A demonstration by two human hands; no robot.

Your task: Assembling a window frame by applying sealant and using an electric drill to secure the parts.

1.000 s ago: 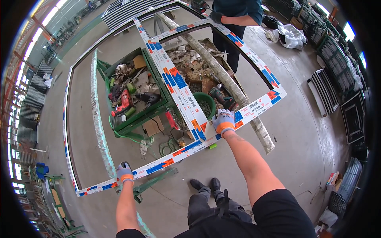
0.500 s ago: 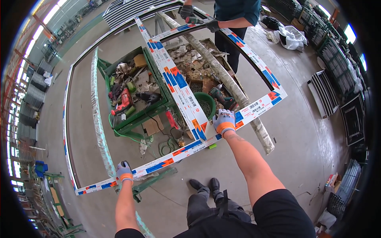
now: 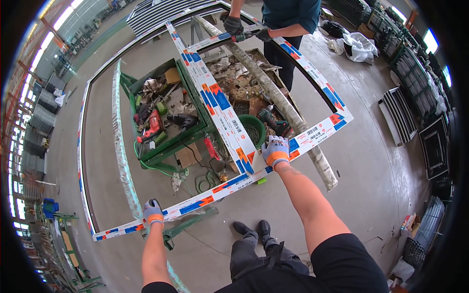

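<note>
The right hand (image 3: 276,150), gloved, is curled over the near rail of one large window frame (image 3: 229,183) at the picture's centre, just where the single middle bar (image 3: 215,102) joins. The left hand (image 3: 153,213), also gloved, grips the same rail at lower left. Across the frame, at top centre, a co-worker's two gloved hands (image 3: 233,24) hold the far rail. Beneath the frame stands one green cart (image 3: 193,128) with one red drill (image 3: 152,127).

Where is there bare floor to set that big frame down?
Bare floor lies right of the frame, short of the stacked profiles. More bare floor shows inside the frame's left bay, left of the green cart. Under the middle it is crowded: cart, tools, green bucket.
</note>
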